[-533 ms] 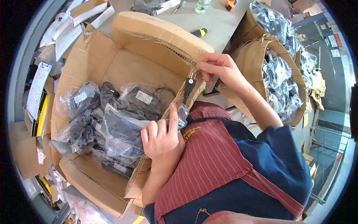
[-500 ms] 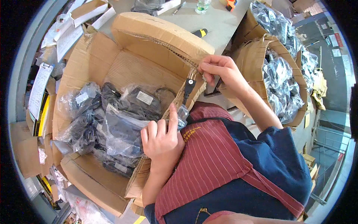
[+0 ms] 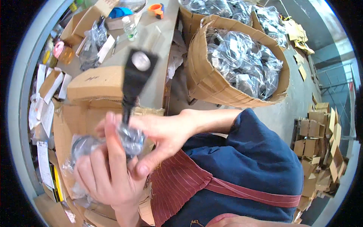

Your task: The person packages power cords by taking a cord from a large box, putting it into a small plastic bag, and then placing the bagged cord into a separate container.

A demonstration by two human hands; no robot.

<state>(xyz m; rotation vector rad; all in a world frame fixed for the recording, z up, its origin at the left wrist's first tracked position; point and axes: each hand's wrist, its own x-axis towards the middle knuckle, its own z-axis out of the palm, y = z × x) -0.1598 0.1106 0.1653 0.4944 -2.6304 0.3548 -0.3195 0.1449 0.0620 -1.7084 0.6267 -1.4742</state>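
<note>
A black power plug (image 3: 137, 77) with a round white sticker stands up, blurred, above my two hands. Its cord runs down into a crumpled clear plastic bag (image 3: 131, 140). From the lower left my left hand (image 3: 107, 172) closes on the bag, its index finger raised along it. My right hand (image 3: 164, 132) comes in from the right and wraps round the same bagged cord, with its thumb below and its fingers partly hidden behind. Under both hands lies the open cardboard box (image 3: 62, 117), largely covered by them, with some clear bags showing inside.
A large carton (image 3: 196, 72) full of bagged black items stands beyond my right arm, with more cartons behind. On the grey table (image 3: 151, 45) are a clear bottle (image 3: 129, 28) and an orange tape roll (image 3: 155, 9). Flattened cardboard (image 3: 321, 143) is stacked at the right.
My right hand has left the box edge and come over to the bagged cord beside my left hand. The plug has risen closer to view, and the view has turned to the right.
</note>
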